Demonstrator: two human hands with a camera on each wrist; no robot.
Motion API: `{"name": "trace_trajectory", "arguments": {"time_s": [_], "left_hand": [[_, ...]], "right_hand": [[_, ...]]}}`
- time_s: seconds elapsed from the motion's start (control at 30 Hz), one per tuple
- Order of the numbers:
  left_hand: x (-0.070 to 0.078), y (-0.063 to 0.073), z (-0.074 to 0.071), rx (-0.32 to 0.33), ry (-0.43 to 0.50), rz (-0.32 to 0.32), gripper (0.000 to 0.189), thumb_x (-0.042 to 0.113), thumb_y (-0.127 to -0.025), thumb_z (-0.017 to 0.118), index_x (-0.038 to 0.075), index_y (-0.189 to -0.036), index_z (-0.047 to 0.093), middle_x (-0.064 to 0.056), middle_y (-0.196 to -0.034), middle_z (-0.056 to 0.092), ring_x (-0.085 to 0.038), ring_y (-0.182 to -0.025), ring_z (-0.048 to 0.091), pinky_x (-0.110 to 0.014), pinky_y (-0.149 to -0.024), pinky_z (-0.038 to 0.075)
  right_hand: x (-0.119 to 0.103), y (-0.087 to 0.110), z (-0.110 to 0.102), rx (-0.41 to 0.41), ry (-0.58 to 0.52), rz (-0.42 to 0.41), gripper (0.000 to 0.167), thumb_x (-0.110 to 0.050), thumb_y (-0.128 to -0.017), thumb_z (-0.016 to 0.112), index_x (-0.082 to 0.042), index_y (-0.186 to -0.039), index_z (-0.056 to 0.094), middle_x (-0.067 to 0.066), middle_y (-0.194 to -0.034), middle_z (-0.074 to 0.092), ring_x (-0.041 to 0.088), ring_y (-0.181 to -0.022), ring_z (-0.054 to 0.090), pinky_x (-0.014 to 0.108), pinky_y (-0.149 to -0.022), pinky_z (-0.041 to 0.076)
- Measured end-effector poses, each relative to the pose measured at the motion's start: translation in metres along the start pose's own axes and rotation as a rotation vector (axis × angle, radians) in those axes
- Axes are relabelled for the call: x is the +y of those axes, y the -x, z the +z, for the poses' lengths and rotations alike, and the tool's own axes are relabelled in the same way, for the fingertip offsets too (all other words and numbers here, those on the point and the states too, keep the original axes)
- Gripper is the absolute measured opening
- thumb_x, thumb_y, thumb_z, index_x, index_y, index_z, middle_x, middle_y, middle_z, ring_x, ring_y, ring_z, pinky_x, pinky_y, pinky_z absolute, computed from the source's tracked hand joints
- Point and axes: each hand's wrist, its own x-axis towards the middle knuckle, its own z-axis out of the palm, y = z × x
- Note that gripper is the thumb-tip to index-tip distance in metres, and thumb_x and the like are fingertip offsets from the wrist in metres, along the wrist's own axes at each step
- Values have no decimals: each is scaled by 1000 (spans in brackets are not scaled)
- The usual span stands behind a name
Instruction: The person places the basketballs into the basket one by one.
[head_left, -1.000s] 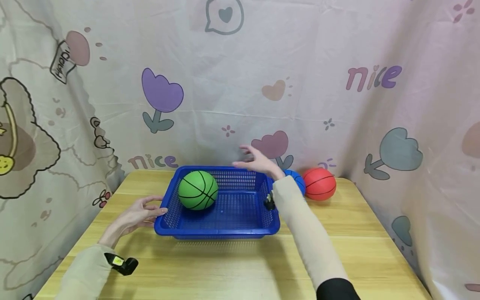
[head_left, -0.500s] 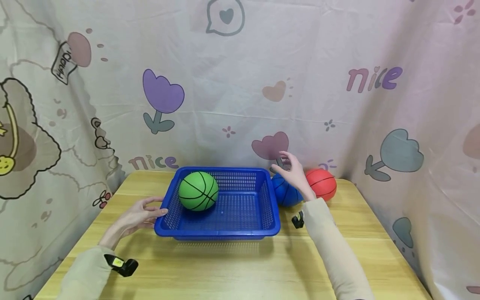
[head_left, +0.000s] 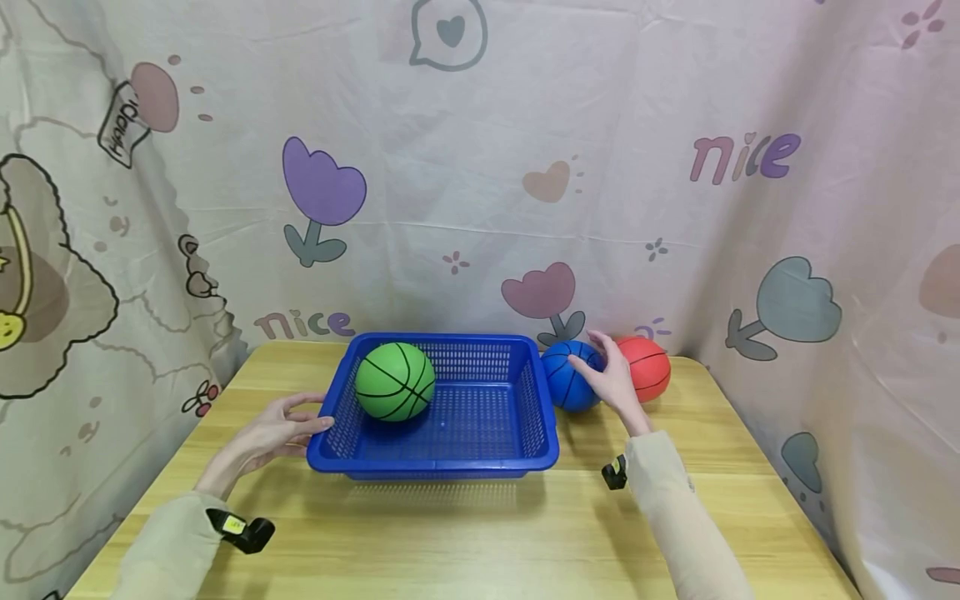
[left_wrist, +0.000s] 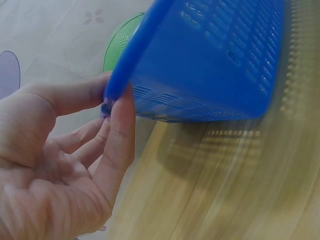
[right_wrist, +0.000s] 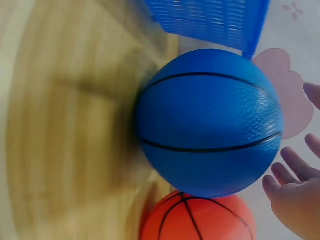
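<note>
My left hand point(head_left: 273, 429) pinches the left rim of a blue plastic basket point(head_left: 435, 465), thumb on one side of the rim and fingers on the other in the left wrist view. Inside the basket, toward its left end, lies a green toy basketball point(head_left: 395, 382). Just right of the basket a blue basketball point(right_wrist: 210, 120) sits on the table. My right hand point(head_left: 611, 375) hovers over the right side of that ball, fingers spread and loosely bent, holding nothing. A red basketball point(head_left: 648, 369) lies beside the blue one, partly hidden behind my right hand.
The wooden table point(head_left: 450, 550) ends at a printed curtain point(head_left: 450, 208) hanging close behind the basket and balls. Small black wrist cameras point(head_left: 251, 533) are strapped to both sleeves.
My right hand has swung from over the basket to the right and lowered to the blue basketball, uncovering most of it. The left hand, basket and balls stay in place.
</note>
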Motion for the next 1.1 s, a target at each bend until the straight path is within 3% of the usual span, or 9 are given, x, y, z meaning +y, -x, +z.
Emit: {"name": "trace_trajectory", "arguments": {"time_s": [0.3,1.1], "left_hand": [[2,0,0,-2,33,-16,78,21,-99,65,-5,-156,18,-19,-123,65,-17,-87,74,-37,-80,63],[2,0,-1,-7,30,-6,78,22,-100,64,-6,-155,18,-16,-122,69,-18,-90,75,-39,-82,63]], "right_hand": [[10,8,3,-36,108,59,71,-35,-94,70,-13,-154,38,20,-156,43,45,-140,43,67,-114,36],[14,14,4,-4,120,0,65,-28,-89,76,-7,-145,49,21,-149,44,41,-137,42,67,-114,35]]}}
